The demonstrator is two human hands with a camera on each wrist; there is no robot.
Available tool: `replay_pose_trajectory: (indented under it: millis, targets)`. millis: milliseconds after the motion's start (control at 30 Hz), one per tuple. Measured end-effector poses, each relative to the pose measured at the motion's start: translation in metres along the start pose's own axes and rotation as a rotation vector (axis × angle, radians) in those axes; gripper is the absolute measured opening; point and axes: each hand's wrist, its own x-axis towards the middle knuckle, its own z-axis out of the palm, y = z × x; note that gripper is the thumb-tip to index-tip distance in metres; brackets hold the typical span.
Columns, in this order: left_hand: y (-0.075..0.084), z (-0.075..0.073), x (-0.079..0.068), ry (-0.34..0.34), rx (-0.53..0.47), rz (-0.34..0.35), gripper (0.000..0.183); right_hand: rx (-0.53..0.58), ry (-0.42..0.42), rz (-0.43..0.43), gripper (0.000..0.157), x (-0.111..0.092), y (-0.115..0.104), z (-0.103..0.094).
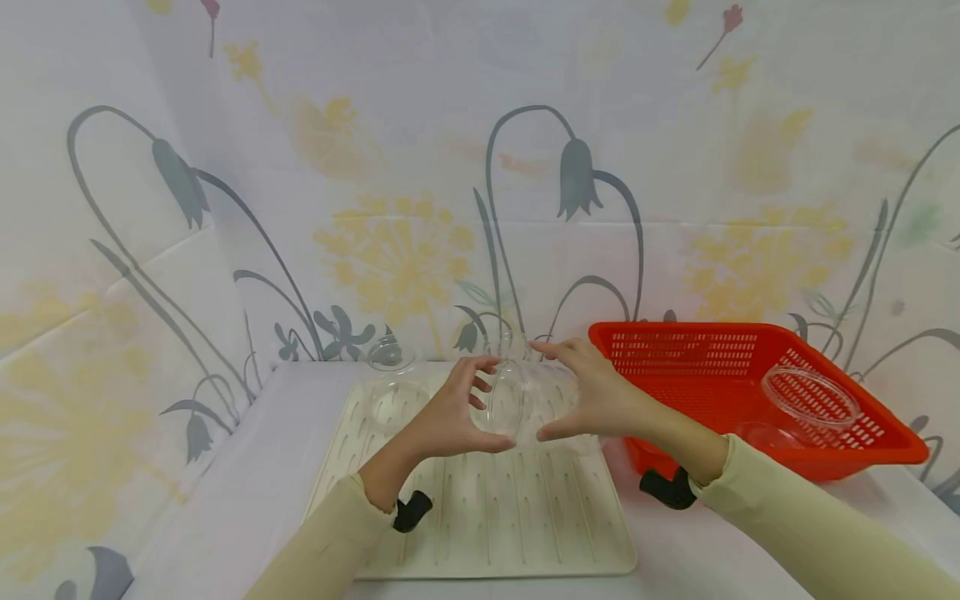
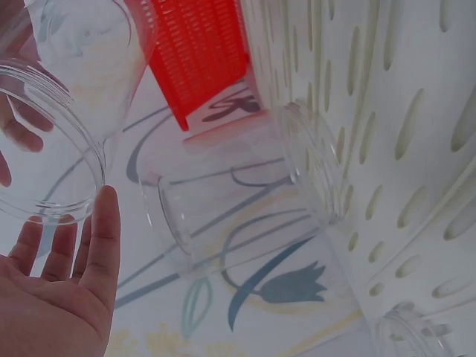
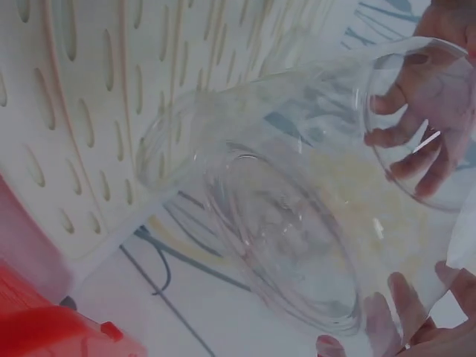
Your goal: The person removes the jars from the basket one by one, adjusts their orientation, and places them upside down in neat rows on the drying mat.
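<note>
Between my two hands is a clear cup (image 1: 508, 402) lying on its side in the air over a cream ribbed drying mat (image 1: 495, 533). My left hand (image 1: 453, 417) curves round its left end, thumb below and fingers above; the left wrist view shows fingertips (image 2: 106, 212) right at the rim. My right hand (image 1: 600, 392) holds the other end, its thumb and fingers spread round the wall. In the right wrist view the left fingers show through the clear wall. Another clear cup (image 2: 230, 197) stands upside down on the mat.
Further clear cups (image 1: 396, 404) stand at the mat's back left. A red plastic basket (image 1: 690, 392) is on the right, with a clear cup (image 1: 806, 408) in it. A flower-printed cloth (image 1: 420, 275) hangs behind the white table surface (image 1: 217, 517).
</note>
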Motion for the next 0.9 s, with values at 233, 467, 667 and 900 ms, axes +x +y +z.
replay_pose_trajectory:
  millis: [233, 467, 667, 900]
  targets:
    - [-0.002, -0.002, -0.004, -0.006, -0.082, -0.035, 0.092, 0.167, 0.098, 0.038, 0.096, -0.007, 0.009, -0.003]
    - [-0.004, -0.003, -0.009, -0.013, -0.134, -0.071, 0.093, 0.311, 0.154, 0.053, 0.1, -0.012, 0.016, 0.002]
    - [-0.003, -0.004, -0.011, 0.015, -0.164, -0.092, 0.093, 0.399, 0.205, 0.1, 0.097, -0.016, 0.017, 0.007]
    - [-0.004, -0.003, -0.01, 0.023, -0.205, -0.085, 0.093, 0.519, 0.226, 0.159, 0.1, -0.024, 0.024, 0.022]
